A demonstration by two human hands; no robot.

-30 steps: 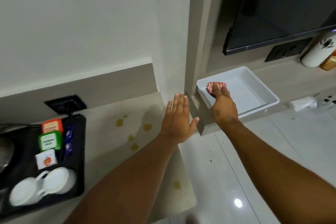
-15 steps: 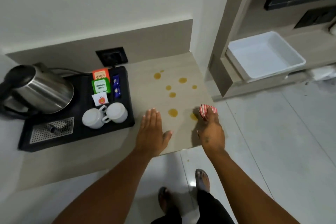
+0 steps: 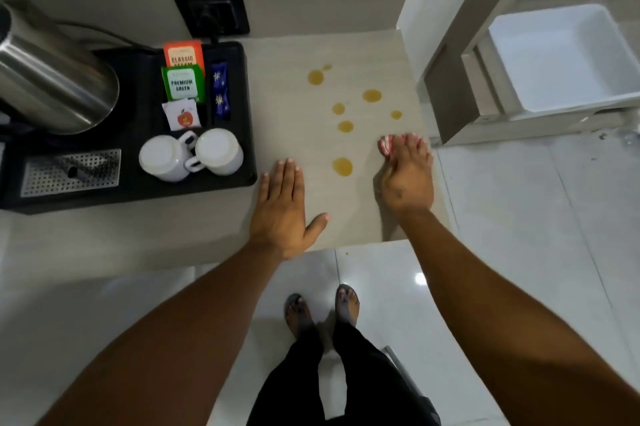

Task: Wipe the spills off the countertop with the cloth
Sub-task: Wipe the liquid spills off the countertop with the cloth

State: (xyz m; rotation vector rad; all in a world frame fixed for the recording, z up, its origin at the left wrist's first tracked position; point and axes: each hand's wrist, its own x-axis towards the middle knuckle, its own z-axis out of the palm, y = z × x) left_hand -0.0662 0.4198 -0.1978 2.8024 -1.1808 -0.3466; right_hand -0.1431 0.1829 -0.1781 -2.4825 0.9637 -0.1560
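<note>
Several amber spills (image 3: 342,166) dot the beige countertop (image 3: 284,107), spread from its middle toward the back right. My right hand (image 3: 407,176) presses a red-and-white striped cloth (image 3: 386,146) flat on the counter near the right edge; only a corner of the cloth shows past my fingers. It lies just right of the nearest spill. My left hand (image 3: 282,207) rests palm down on the counter, fingers spread, holding nothing, just left of that spill.
A black tray (image 3: 138,183) on the left holds a steel kettle (image 3: 52,79), two upturned white cups (image 3: 190,155) and tea packets (image 3: 183,83). A white bin (image 3: 561,55) sits on a lower shelf at right. The counter's front edge runs just behind my wrists.
My right hand carried the cloth from the white bin to the counter and set it down by the right edge. My left hand settled flat on the counter. My view tilted down.
</note>
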